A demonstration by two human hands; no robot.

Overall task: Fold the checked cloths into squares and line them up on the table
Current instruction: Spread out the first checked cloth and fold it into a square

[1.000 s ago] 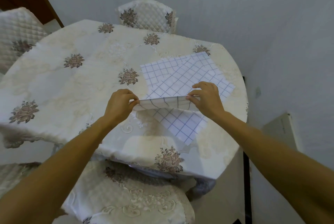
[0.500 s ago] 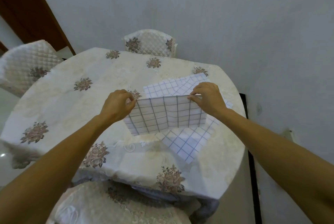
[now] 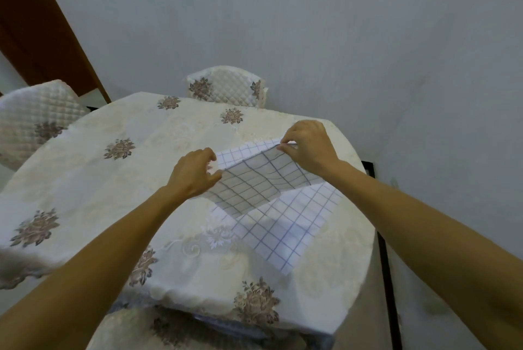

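Observation:
A white cloth with blue checks (image 3: 254, 180) is being folded over on the right half of the table (image 3: 93, 180). My left hand (image 3: 195, 175) pinches its near-left corner. My right hand (image 3: 308, 146) pinches the far-right corner, and the lifted half sags between the two hands. Under it lies a second checked cloth (image 3: 288, 231), spread flat with one corner pointing toward the table's front edge. A strip of checks (image 3: 243, 151) shows beyond the lifted fold; I cannot tell which cloth it belongs to.
A cream tablecloth with brown flower prints covers the table. Quilted chairs stand at the far side (image 3: 226, 86), at the left (image 3: 34, 117) and at the near edge (image 3: 158, 330). A grey wall (image 3: 311, 24) runs close along the right, a brown door (image 3: 36, 27) at far left.
Both hands have carried the cloth's near edge up and away from me, over the rest of it. The right hand has gone farther back and right. The head has tilted up.

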